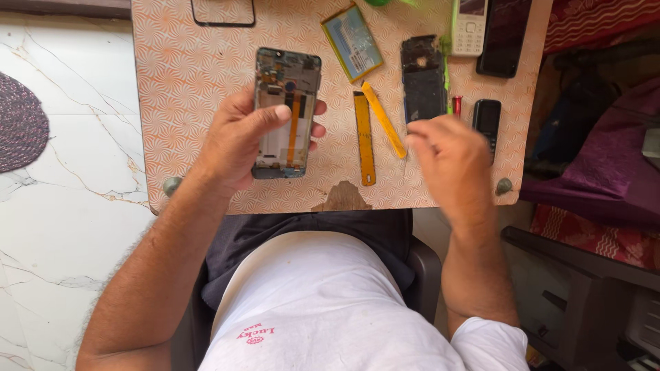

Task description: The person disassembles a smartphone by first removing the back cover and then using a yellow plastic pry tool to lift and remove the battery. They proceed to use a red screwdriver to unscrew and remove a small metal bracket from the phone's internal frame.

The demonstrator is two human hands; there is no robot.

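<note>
Orange-patterned table [192, 82]: left hand [237, 141] gripping opened phone [285, 113] mid-table; right hand [450, 161] hovering loosely curled, holding nothing, near front edge.

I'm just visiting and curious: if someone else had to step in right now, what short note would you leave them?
Left hand: holds the opened smartphone with its back cover off, thumb across its exposed insides.
Right hand: blurred, above the patterned orange board; whether it holds anything cannot be told.
On the board: two flat yellow plastic pry strips, a blue-faced flat battery, a dark detached phone back panel.
Done: back off, battery out.
Left: cannot tell.
</note>
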